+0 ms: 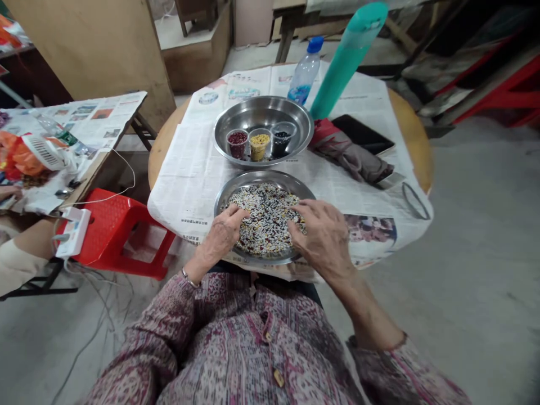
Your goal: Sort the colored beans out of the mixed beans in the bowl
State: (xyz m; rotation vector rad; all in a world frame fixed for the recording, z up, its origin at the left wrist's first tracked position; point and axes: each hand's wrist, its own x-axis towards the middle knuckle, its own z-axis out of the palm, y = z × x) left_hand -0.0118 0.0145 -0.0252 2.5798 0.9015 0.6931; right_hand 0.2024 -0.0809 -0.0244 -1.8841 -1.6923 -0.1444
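Left hand (223, 230): at the left of the grains, fingers close together and bent — I cannot tell whether one is pinched. Mixed grains (268, 216): white, black, yellow and dark red, spread across the near steel pan (262, 176) on the newspaper-covered table (181, 174); I judge them hard, very light and apt to roll, best taken singly between fingertips. The pan should be stiff and slick, to be held by its rim. Right hand (323, 230): over the pan's right side, fingers spread, thumb apart, nothing visible between. Surroundings, left to right: red stool (105, 225), near left; far steel bowl (261, 107), just beyond the pan, holding three clear cups — dark-red (237, 145), yellow (259, 145) and black (280, 140) contents — light, I expect, and easily tipped; blue-capped bottle (304, 73); teal upright object (350, 59); reddish-grey fabric bundle (348, 152); dark flat device (363, 134). I log the bowl's near rim as the barrier between hands and cups; bottle and bundle lie outside that line.
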